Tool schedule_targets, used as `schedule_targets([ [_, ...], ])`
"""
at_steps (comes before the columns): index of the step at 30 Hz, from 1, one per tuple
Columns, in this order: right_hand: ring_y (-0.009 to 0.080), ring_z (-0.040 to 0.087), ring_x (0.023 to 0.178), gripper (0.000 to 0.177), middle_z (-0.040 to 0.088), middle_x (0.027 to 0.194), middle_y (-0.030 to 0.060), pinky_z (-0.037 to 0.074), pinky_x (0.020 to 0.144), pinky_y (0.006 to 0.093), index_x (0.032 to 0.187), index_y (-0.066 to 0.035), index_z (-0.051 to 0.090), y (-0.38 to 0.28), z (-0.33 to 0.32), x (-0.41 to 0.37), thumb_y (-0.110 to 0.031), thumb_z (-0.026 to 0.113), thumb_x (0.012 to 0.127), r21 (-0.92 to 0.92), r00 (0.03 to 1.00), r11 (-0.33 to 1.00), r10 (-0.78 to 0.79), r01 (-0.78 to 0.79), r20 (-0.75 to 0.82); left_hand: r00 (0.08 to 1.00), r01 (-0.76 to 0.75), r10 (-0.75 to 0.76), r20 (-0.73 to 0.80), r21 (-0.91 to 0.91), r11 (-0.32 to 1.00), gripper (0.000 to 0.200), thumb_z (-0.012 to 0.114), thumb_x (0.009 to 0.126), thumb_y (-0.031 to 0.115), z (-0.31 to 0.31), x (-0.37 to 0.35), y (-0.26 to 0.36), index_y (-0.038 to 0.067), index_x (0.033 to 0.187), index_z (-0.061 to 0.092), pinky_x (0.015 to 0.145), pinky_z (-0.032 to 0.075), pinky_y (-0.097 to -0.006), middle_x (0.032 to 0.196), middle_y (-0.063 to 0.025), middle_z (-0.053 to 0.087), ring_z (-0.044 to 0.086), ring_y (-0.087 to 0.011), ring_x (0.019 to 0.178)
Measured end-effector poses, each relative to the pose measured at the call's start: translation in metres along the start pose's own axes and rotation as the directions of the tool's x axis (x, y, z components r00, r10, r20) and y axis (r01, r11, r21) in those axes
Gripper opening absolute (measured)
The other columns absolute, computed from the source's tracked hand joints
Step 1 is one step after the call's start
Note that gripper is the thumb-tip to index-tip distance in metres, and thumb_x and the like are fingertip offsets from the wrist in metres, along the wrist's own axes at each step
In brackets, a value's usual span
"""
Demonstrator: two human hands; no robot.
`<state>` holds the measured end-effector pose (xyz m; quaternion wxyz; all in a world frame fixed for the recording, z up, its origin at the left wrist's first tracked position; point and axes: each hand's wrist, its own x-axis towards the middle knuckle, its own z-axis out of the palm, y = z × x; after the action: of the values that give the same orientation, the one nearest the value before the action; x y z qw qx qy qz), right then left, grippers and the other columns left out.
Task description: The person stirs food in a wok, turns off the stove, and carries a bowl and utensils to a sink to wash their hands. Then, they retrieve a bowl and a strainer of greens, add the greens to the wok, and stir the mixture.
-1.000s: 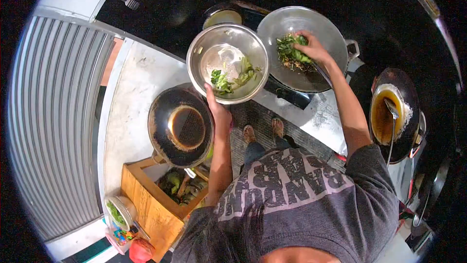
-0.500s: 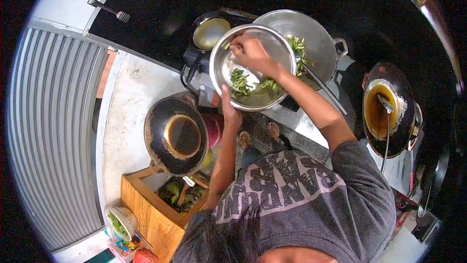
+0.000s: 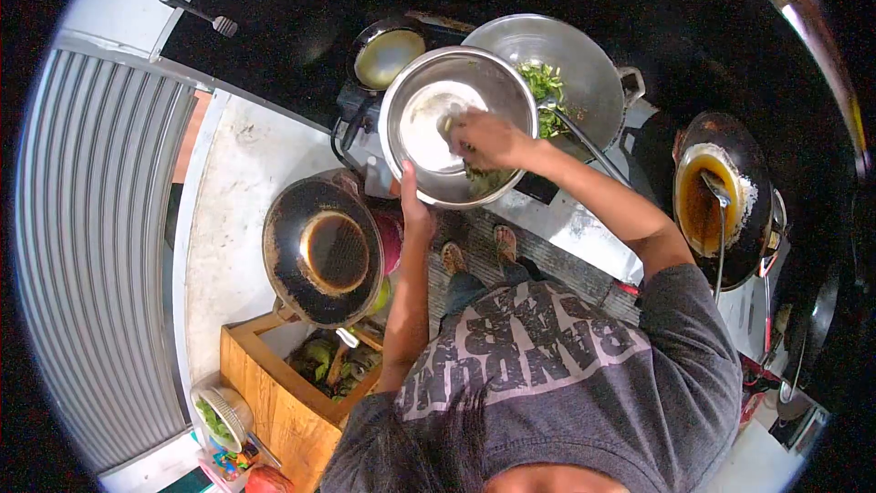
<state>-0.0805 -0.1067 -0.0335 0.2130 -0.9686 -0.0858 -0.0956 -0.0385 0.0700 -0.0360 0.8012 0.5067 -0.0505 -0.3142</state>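
One round, shiny metal bowl [image 3: 412, 101] is held in mid-air in front of the person, between a black wok and a silver-grey wok, its far right edge overlapping the silver-grey one in this view. Pale lettering [image 3: 538, 338] runs upside down across the person's dark grey T-shirt [image 3: 575, 411]; its lower row appears to read "RANDOM", while the upper row is too creased to make out.

The left hand [image 3: 416, 206] has its grip clamped on the bowl's near rim, thumb over the edge. The right hand [image 3: 493, 139] is inside the bowl, fingers curled and blurred by motion, with something pale green at their tips; I cannot tell whether that grip is closed on it. Chopped green leaves [image 3: 484, 183] lie in the bowl, partly hidden beneath this hand.

More cut greens [image 3: 537, 79] sit in the wide silver-grey metal wok [image 3: 598, 60], where a long-handled metal ladle [image 3: 589, 139] leans over the near rim. At left, the round black wok [image 3: 279, 242] with a brown-ringed bottom stands by a white worktop [image 3: 228, 192], just above an open-topped wooden box [image 3: 274, 393].
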Motion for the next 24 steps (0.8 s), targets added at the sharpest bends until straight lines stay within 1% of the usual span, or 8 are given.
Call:
schedule_targets([
  [2,0.0310,0.052,0.086,0.019,0.053,0.086,0.0136,0.042,0.073,0.0395,0.087,-0.003,0.056,-0.004,-0.008,-0.002,-0.014,0.061,0.072,0.042,0.957,0.999,0.001,0.012,-0.292,1.000,-0.001,0.001,-0.002,0.029,1.000,0.063,0.044,0.085,0.047,0.000,0.003,-0.001,0.000,0.126,0.034,0.094,0.033,-0.0369,0.124,-0.0123,0.043,0.044,-0.0235,0.111],
  [6,0.0312,0.051,0.086,0.018,0.052,0.090,0.0146,0.042,0.072,0.0402,0.088,-0.003,0.054,-0.004,0.012,-0.008,-0.014,0.059,0.075,0.178,0.982,0.984,0.013,0.021,-0.186,1.000,-0.011,0.012,-0.004,0.050,0.999,0.060,0.045,0.085,0.044,-0.004,0.009,-0.002,-0.001,0.123,0.036,0.092,0.035,-0.0357,0.121,-0.0129,0.044,0.045,-0.0234,0.108],
  [7,0.0321,0.052,0.084,0.012,0.053,0.086,0.0149,0.042,0.072,0.0410,0.083,-0.001,0.054,0.002,0.018,-0.012,-0.012,0.056,0.077,0.178,0.993,0.978,-0.092,0.104,-0.076,1.000,-0.025,0.026,-0.007,0.065,0.998,0.060,0.045,0.086,0.044,-0.004,0.008,0.001,-0.002,0.123,0.037,0.092,0.035,-0.0356,0.121,-0.0128,0.045,0.046,-0.0232,0.108],
  [11,0.0335,0.052,0.079,0.009,0.053,0.077,0.0159,0.041,0.071,0.0411,0.085,-0.003,0.056,0.006,0.002,-0.009,-0.008,0.053,0.078,0.276,0.929,0.961,0.075,0.030,-0.362,0.996,-0.090,0.090,0.005,0.140,0.986,0.058,0.044,0.086,0.044,-0.003,0.008,0.005,-0.003,0.121,0.039,0.091,0.035,-0.0351,0.119,-0.0121,0.046,0.046,-0.0222,0.107],
  [14,0.0332,0.052,0.080,0.011,0.054,0.079,0.0144,0.041,0.071,0.0415,0.087,-0.004,0.057,0.008,-0.012,0.010,-0.009,0.054,0.078,0.271,0.853,0.951,0.014,0.150,-0.522,0.996,-0.087,0.085,0.019,0.165,0.983,0.058,0.044,0.086,0.044,0.001,0.007,0.003,-0.003,0.119,0.041,0.091,0.036,-0.0342,0.118,-0.0115,0.047,0.047,-0.0215,0.106],
  [17,0.0327,0.052,0.081,0.011,0.055,0.081,0.0134,0.041,0.070,0.0413,0.086,-0.004,0.057,-0.003,-0.003,0.003,-0.009,0.056,0.076,0.339,0.951,0.935,0.001,0.109,-0.308,0.997,-0.055,0.046,0.066,0.139,0.989,0.053,0.044,0.087,0.041,0.001,0.006,0.003,-0.001,0.119,0.041,0.090,0.035,-0.0328,0.117,-0.0098,0.047,0.047,-0.0194,0.105],
  [20,0.0321,0.053,0.082,0.011,0.054,0.081,0.0138,0.041,0.069,0.0407,0.083,-0.004,0.056,-0.006,-0.008,-0.015,-0.010,0.058,0.074,0.206,0.976,0.956,-0.219,0.211,0.016,0.995,-0.042,0.035,0.098,0.070,0.997,0.046,0.045,0.089,0.033,-0.012,0.015,-0.003,0.002,0.121,0.039,0.090,0.034,-0.0303,0.115,-0.0062,0.047,0.045,-0.0152,0.103],
  [24,0.0333,0.051,0.079,0.015,0.051,0.077,0.0152,0.041,0.071,0.0406,0.082,-0.004,0.054,0.022,-0.006,-0.012,-0.015,0.059,0.074,-0.016,0.919,1.000,0.010,-0.018,-0.394,0.991,-0.131,0.123,0.050,0.185,0.974,0.055,0.044,0.087,0.041,-0.018,0.015,-0.003,-0.003,0.121,0.041,0.092,0.035,-0.0330,0.118,-0.0102,0.048,0.047,-0.0200,0.106],
])
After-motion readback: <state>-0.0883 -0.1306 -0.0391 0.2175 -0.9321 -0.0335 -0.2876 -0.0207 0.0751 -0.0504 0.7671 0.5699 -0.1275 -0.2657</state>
